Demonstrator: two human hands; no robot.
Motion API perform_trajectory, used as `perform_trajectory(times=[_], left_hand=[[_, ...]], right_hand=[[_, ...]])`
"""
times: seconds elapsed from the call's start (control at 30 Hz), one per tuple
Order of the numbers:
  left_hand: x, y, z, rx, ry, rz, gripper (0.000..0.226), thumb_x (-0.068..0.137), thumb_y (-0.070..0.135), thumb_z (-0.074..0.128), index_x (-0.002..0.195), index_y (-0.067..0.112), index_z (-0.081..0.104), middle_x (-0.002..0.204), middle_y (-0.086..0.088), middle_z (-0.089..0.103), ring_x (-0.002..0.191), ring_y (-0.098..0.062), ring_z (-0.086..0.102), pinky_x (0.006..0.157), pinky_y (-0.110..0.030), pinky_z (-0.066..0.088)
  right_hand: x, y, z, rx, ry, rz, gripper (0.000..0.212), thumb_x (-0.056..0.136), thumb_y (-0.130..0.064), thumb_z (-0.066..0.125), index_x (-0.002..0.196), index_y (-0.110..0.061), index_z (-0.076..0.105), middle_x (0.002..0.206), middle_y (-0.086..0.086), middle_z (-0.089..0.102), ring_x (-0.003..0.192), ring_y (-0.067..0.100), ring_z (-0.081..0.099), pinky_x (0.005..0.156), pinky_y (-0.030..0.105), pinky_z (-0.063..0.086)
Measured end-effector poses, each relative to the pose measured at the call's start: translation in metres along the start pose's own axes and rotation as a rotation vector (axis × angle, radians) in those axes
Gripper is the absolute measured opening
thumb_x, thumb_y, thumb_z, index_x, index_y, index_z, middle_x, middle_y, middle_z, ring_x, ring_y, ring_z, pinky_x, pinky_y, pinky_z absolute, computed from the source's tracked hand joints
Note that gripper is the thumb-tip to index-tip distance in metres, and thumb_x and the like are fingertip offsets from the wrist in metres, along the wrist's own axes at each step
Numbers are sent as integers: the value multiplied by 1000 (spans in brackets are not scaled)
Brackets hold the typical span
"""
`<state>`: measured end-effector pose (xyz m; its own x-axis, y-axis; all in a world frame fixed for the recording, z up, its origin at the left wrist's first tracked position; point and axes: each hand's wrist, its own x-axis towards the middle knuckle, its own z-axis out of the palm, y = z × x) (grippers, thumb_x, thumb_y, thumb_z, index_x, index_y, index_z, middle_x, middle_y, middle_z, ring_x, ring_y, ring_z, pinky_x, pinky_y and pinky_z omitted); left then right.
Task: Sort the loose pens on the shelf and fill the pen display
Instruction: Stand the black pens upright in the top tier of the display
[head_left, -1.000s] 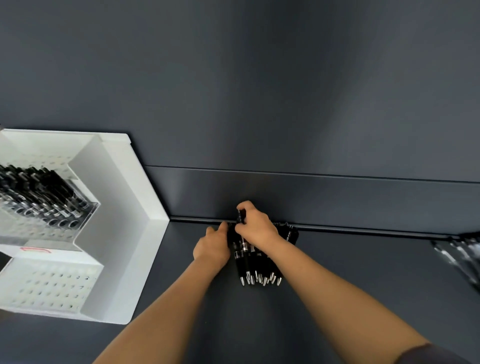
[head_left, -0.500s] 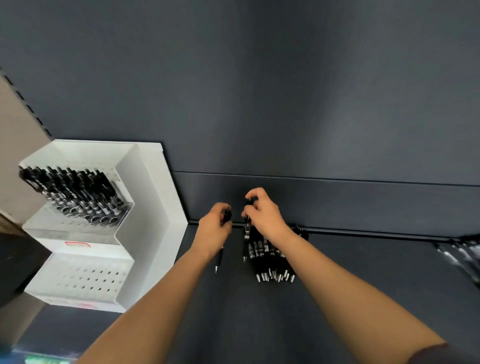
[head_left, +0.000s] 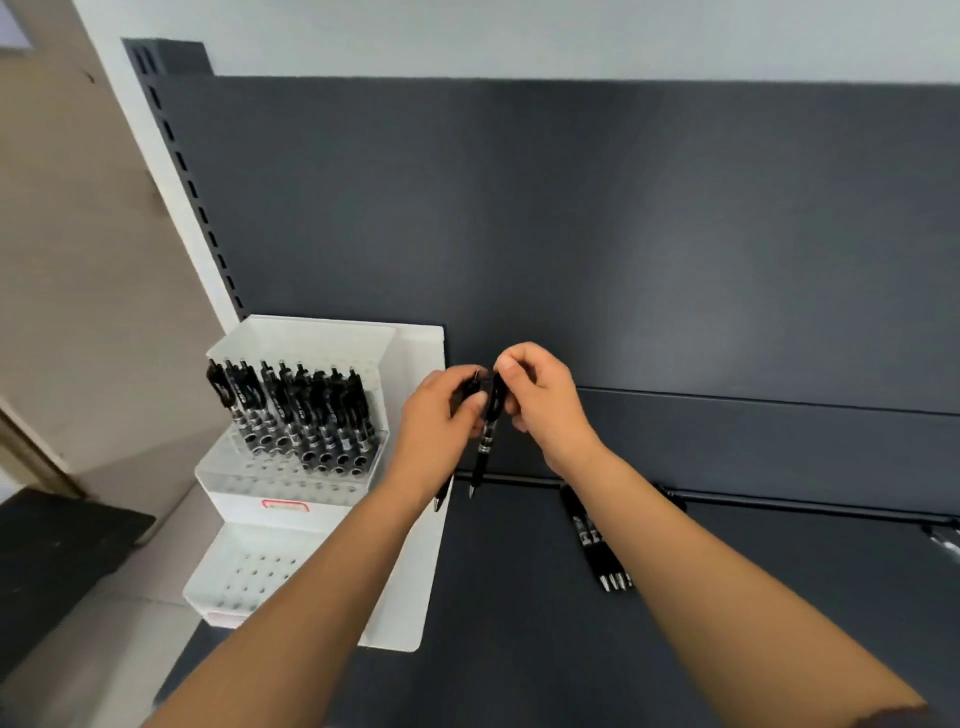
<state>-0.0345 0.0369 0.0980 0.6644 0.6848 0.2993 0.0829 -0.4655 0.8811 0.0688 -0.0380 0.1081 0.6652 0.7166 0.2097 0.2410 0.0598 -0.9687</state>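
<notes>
A white tiered pen display (head_left: 423, 525) stands at the left end of the dark shelf (head_left: 519, 623). Several black pens (head_left: 296, 410) stand upright in its upper tier; the lower tier's holes (head_left: 254, 577) hold none. My left hand (head_left: 441, 415) is closed around a black pen whose tip (head_left: 440, 501) pokes out below the wrist. My right hand (head_left: 545, 400) pinches a second black pen (head_left: 485, 441) by its top, hanging tip down. The two hands touch, raised above the shelf just right of the display. A small bundle of loose black pens (head_left: 597, 540) lies on the shelf, partly hidden by my right forearm.
The dark back panel (head_left: 623, 234) rises behind the shelf, with a slotted upright (head_left: 192, 192) at its left edge. More pens (head_left: 943, 540) lie at the far right edge of the shelf. Beige wall and pale floor are to the left.
Both hands lifted off the pen pile, each with one pen, and rose up and left toward the display. The view tilted up and shifted, so the display sits closer to centre.
</notes>
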Motion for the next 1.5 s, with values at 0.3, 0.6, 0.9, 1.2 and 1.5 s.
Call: perform_trajectory(times=[0.3, 0.6, 0.9, 1.2, 1.5], left_hand=[[3, 2, -94, 0, 210, 151, 22, 86, 15, 65, 108, 19, 63, 90, 19, 60, 73, -1, 54, 72, -16, 46], [-4, -21, -168, -13, 340, 210, 14, 91, 14, 58, 98, 26, 59, 86, 19, 59, 70, 1, 54, 68, -16, 44], [1, -57, -213, 112, 418, 200, 10, 88, 16, 61, 94, 23, 57, 91, 3, 60, 69, -11, 55, 66, -24, 45], [7, -62, -214, 203, 395, 222, 11, 89, 16, 60, 98, 10, 60, 92, 2, 58, 77, -16, 56, 70, -25, 45], [7, -87, -203, 423, 282, 159, 13, 88, 16, 60, 97, 12, 52, 81, 1, 51, 70, -17, 45, 53, -14, 26]], right_hand=[[-3, -49, 77, 166, 16, -68, 7, 90, -9, 61, 96, -7, 64, 73, 3, 59, 54, 5, 50, 44, 19, 40], [-9, -74, 149, 3, -17, -218, 10, 91, -13, 59, 82, -14, 64, 83, 9, 66, 68, 11, 56, 52, 21, 47], [-9, -72, 196, -370, -6, -402, 10, 93, -18, 56, 88, -14, 65, 84, -6, 63, 82, 11, 58, 75, 38, 53], [-5, -77, 206, -634, 4, -514, 15, 95, -23, 52, 93, -15, 64, 88, -3, 62, 81, 12, 55, 76, 33, 49], [1, -82, 211, -789, 40, -495, 18, 96, -30, 49, 99, -21, 65, 91, -8, 67, 89, 16, 53, 75, 32, 44]])
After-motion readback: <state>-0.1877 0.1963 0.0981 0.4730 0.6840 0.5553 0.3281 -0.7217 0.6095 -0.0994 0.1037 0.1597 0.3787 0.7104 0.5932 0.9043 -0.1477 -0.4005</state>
